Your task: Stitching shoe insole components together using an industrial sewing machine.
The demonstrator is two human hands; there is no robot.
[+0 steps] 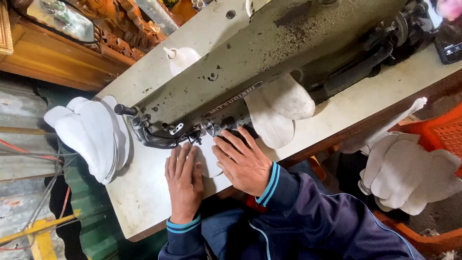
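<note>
While hands press white piece (208, 161), sewing machine (269, 58) overhangs; stack (94, 135) beside.

white fabric piece (210, 162) | flat on table | under needle, partly covered by both hands

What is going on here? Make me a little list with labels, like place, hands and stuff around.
place: a pale work table with a big grey-green sewing machine on it
left hand: flat on a white fabric piece by the needle
right hand: flat on the same piece, fingers close to the machine
left of the machine: a stack of white pieces
behind the machine: a white squeeze bottle
far right: more white pieces in an orange crate
</note>
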